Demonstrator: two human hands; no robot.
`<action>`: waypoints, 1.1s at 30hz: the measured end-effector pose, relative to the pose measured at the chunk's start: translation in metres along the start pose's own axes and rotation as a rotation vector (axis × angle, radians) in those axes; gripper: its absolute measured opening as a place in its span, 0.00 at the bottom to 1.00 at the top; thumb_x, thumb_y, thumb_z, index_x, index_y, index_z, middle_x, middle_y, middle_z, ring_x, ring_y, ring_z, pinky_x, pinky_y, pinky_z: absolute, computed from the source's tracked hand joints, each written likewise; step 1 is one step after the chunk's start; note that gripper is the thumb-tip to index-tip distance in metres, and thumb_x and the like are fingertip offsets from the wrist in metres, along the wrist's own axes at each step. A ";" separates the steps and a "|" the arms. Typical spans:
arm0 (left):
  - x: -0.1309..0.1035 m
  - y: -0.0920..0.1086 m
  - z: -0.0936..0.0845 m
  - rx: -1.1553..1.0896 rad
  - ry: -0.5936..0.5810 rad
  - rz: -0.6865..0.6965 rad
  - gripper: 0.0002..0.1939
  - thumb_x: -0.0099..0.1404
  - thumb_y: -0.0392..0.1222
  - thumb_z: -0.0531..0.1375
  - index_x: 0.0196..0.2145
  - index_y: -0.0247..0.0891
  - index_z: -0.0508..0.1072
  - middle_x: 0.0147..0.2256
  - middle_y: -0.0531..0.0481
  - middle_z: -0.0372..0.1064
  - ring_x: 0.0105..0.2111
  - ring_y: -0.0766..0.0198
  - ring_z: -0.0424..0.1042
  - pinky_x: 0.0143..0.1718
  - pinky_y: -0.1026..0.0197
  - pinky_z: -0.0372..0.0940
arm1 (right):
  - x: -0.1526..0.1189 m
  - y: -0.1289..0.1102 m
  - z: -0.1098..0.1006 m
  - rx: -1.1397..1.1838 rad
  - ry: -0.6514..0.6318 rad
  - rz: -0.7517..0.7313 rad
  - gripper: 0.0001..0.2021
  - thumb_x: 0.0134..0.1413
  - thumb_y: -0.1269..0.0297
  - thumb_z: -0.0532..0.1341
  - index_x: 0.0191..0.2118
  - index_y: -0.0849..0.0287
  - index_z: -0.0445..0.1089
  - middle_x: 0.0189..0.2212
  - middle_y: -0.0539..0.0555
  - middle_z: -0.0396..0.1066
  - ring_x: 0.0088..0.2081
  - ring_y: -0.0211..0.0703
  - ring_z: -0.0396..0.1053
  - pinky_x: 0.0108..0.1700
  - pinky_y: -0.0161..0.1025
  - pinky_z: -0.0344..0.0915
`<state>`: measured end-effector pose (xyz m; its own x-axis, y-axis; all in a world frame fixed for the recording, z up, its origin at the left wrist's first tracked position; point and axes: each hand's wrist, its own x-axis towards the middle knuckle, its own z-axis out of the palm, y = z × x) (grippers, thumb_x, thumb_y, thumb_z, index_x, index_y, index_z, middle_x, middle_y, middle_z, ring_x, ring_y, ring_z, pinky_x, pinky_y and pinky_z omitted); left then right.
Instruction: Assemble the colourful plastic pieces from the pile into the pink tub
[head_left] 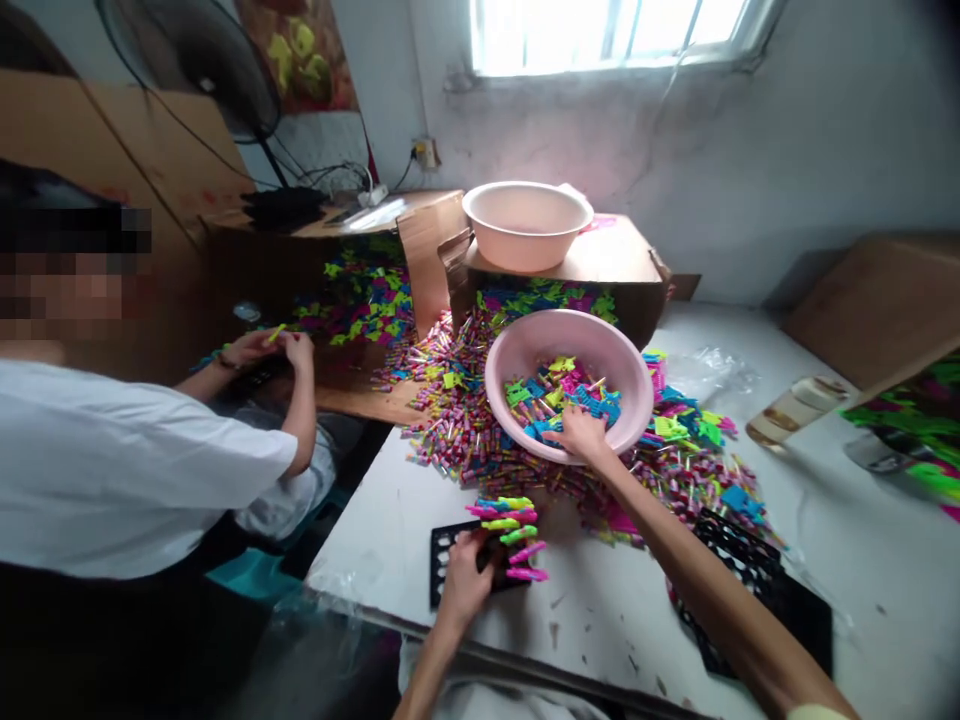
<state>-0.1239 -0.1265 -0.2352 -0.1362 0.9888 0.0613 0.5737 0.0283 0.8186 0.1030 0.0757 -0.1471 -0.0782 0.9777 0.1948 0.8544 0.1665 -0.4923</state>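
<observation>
My right hand (pixel 583 435) reaches over the near rim of a pink basin (pixel 495 385). Its thumb and fingers are apart, touching the loose blue, green, yellow and pink plastic pieces (pixel 561 368) inside. My left hand (pixel 466 578) is bent over a black tray with holes (pixel 442 560) at the table's near edge, its fingers curled onto the tray; the fingertips are partly hidden. Several pink, green, yellow and blue plastic pieces (pixel 517 525) stand in a row along the tray's right side.
Small multicoloured sticks (pixel 480 440) heap around the basin. More black trays (pixel 795 610) lie under my right forearm. A bottle (pixel 799 410) stands at right. A pale basin (pixel 525 240) sits on a cardboard box (pixel 637 265). At left, another person's hands (pixel 281 345) hold a yellow-green piece.
</observation>
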 end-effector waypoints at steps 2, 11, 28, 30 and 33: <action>-0.004 0.008 0.009 -0.036 -0.017 0.016 0.14 0.60 0.42 0.61 0.43 0.43 0.82 0.43 0.45 0.81 0.45 0.49 0.79 0.49 0.49 0.73 | 0.004 0.004 0.003 0.061 -0.014 0.010 0.14 0.58 0.52 0.67 0.34 0.60 0.73 0.34 0.54 0.77 0.36 0.44 0.75 0.42 0.42 0.70; -0.036 0.059 -0.026 -0.021 0.310 0.023 0.13 0.68 0.50 0.56 0.46 0.53 0.77 0.46 0.48 0.78 0.49 0.47 0.75 0.51 0.45 0.70 | -0.038 -0.004 -0.061 0.523 0.123 0.002 0.26 0.64 0.41 0.53 0.45 0.60 0.74 0.38 0.58 0.78 0.30 0.46 0.77 0.36 0.42 0.73; -0.057 0.061 -0.012 -0.484 -0.282 -0.159 0.20 0.56 0.56 0.70 0.32 0.34 0.77 0.30 0.46 0.78 0.26 0.59 0.76 0.25 0.62 0.70 | -0.192 -0.031 -0.039 0.977 -0.276 0.067 0.12 0.62 0.54 0.64 0.47 0.53 0.76 0.41 0.54 0.77 0.33 0.43 0.73 0.35 0.39 0.69; -0.047 0.038 -0.003 -0.408 -0.125 -0.148 0.20 0.58 0.56 0.69 0.35 0.35 0.77 0.30 0.46 0.78 0.27 0.59 0.77 0.29 0.60 0.72 | -0.172 -0.028 -0.038 0.735 -0.196 -0.130 0.11 0.63 0.55 0.64 0.47 0.53 0.76 0.45 0.55 0.77 0.44 0.48 0.73 0.46 0.44 0.69; -0.022 0.013 0.010 -0.268 0.052 -0.122 0.16 0.59 0.54 0.69 0.35 0.37 0.78 0.34 0.46 0.78 0.32 0.59 0.77 0.36 0.59 0.71 | -0.133 -0.019 -0.024 0.441 -0.262 -0.453 0.14 0.60 0.55 0.66 0.50 0.52 0.75 0.54 0.57 0.73 0.57 0.55 0.66 0.61 0.53 0.60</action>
<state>-0.1051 -0.1466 -0.2316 -0.2356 0.9716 -0.0232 0.3175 0.0995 0.9430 0.1095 -0.0603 -0.1436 -0.5483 0.7884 0.2788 0.4229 0.5490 -0.7209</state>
